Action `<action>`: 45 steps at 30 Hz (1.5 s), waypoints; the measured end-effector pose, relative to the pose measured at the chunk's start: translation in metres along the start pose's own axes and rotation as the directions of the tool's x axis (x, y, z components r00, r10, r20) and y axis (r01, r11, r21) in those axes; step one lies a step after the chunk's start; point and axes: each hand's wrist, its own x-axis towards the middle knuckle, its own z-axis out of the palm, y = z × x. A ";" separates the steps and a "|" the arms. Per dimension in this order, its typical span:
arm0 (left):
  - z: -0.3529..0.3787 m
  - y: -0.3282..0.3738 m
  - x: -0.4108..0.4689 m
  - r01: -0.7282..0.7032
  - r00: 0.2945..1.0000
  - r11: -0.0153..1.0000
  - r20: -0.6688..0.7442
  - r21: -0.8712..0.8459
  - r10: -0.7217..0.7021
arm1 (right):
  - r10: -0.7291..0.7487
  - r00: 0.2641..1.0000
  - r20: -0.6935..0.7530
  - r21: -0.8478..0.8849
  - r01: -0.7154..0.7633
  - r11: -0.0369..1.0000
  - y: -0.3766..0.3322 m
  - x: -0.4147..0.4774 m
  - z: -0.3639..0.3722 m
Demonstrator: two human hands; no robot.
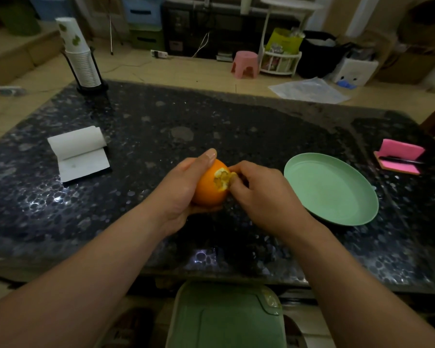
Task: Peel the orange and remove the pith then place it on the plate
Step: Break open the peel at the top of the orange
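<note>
I see the orange (209, 189) held over the dark table (148, 116), near the middle and left of the green plate (332, 194), not touching it. Its skin is bright and smooth over most of the surface. One small ragged patch is torn open on the upper right, showing pale pith and yellowish flesh.

The left hand (178, 187) cups the fruit from the left and underneath. The fingers curl below it and the thumb lies up along its far side, with the tip over the top. The right hand (264, 194) comes in from the right with curled fingers, and its thumb and forefinger pinch the peel (231, 175) at the edge of the torn patch. Both forearms reach in from the near edge.

The open patch faces up and right, toward the right hand. The fruit looks nearly round, so I cannot tell its long axis.
</note>
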 end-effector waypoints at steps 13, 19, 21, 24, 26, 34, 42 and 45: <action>-0.002 0.002 0.001 0.038 0.999 0.982 0.006 -0.183 -0.037 | 0.104 0.985 -0.138 0.362 -0.048 0.931 0.002 0.003 0.007; -0.011 0.005 0.001 0.095 0.995 0.937 0.066 -0.335 -0.077 | 0.184 0.982 -0.036 0.655 -0.116 0.747 0.000 0.006 0.008; -0.014 0.004 0.002 0.114 0.993 0.931 0.078 -0.348 -0.092 | 0.225 0.974 0.011 0.747 -0.158 0.646 -0.001 0.007 0.010; -0.019 0.001 0.008 0.140 0.990 0.925 0.076 -0.353 -0.121 | 0.294 0.955 0.019 0.750 -0.208 0.627 0.006 0.011 0.013; -0.021 -0.003 0.013 0.145 0.989 0.921 0.044 -0.363 -0.138 | 0.288 0.956 -0.050 0.516 -0.222 0.827 0.019 0.013 0.019; -0.028 -0.012 0.029 0.122 0.984 0.897 -0.068 -0.425 -0.166 | 0.253 0.967 0.013 0.155 -0.252 0.955 0.038 0.025 0.042; -0.029 -0.016 0.036 0.103 0.974 0.865 -0.127 -0.491 -0.188 | 0.414 0.910 0.024 0.412 -0.386 0.825 0.040 0.025 0.032; -0.028 -0.018 0.039 0.095 0.973 0.819 -0.120 -0.566 -0.196 | 0.397 0.915 -0.070 0.316 -0.357 0.879 0.040 0.024 0.032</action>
